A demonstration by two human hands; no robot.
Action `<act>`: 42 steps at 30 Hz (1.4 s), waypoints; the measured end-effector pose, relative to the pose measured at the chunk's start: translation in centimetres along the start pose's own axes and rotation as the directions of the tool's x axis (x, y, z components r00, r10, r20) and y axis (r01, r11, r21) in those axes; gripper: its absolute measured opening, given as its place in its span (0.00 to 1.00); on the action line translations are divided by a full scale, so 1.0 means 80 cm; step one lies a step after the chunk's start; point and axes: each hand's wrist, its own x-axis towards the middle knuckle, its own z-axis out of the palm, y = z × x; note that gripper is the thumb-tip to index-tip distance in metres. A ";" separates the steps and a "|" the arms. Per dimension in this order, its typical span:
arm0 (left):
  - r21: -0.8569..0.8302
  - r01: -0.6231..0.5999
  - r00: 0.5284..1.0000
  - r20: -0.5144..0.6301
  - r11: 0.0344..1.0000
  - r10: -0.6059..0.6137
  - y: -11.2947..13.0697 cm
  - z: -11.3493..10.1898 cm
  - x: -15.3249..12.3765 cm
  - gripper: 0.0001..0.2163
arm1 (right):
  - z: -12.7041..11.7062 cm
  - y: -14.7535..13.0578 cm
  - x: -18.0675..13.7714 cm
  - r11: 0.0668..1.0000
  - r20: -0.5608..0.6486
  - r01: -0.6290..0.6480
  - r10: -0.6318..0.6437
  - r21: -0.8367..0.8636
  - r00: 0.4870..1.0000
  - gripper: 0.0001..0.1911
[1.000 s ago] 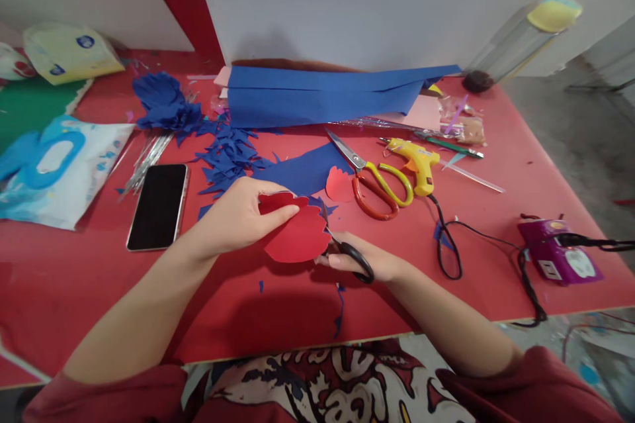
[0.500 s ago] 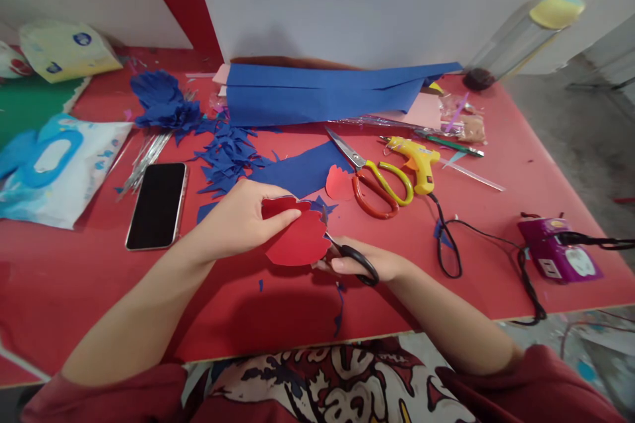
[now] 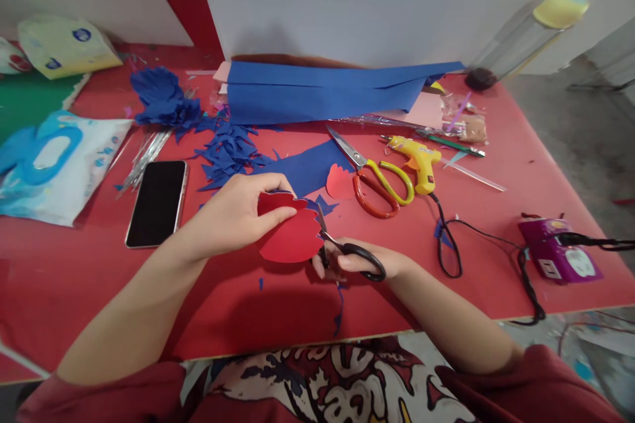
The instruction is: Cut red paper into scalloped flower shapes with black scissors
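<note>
Low over table: left hand pinches red paper, right hand grips scissors.

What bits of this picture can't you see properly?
All in the head view.
Blades of the black scissors: partly behind the red paper shape.
Upper left of the red paper shape: covered by the left hand.
Fingers of the right hand: tucked under the scissor handles.
The wipes pack: cut off by the left edge.
The clear container: blurred, contents unclear.
</note>
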 end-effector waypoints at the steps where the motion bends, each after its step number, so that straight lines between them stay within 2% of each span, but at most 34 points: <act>1: 0.004 -0.014 1.000 0.005 1.000 0.014 -0.001 -0.001 0.000 0.05 | 0.000 -0.001 0.000 1.000 0.014 0.002 -0.002 0.001 1.000 0.27; 10: 0.005 -0.092 0.993 0.076 0.996 0.092 -0.001 -0.004 0.001 0.04 | 0.000 -0.001 0.002 0.995 0.015 -0.017 0.018 -0.097 1.000 0.28; 29: 0.007 -0.114 0.987 0.115 0.993 0.113 -0.001 -0.004 0.000 0.05 | 0.001 -0.001 0.002 0.985 -0.048 -0.071 0.064 -0.160 0.997 0.29; 37: -0.022 -0.073 0.996 0.058 0.997 0.074 -0.001 0.000 0.002 0.05 | 0.004 0.001 0.002 0.989 -0.103 -0.064 0.050 -0.132 0.993 0.29; 42: -0.096 -0.004 1.000 -0.002 0.995 0.003 0.000 0.008 0.003 0.06 | 0.009 0.011 0.004 0.998 -0.108 0.041 -0.046 -0.043 0.993 0.28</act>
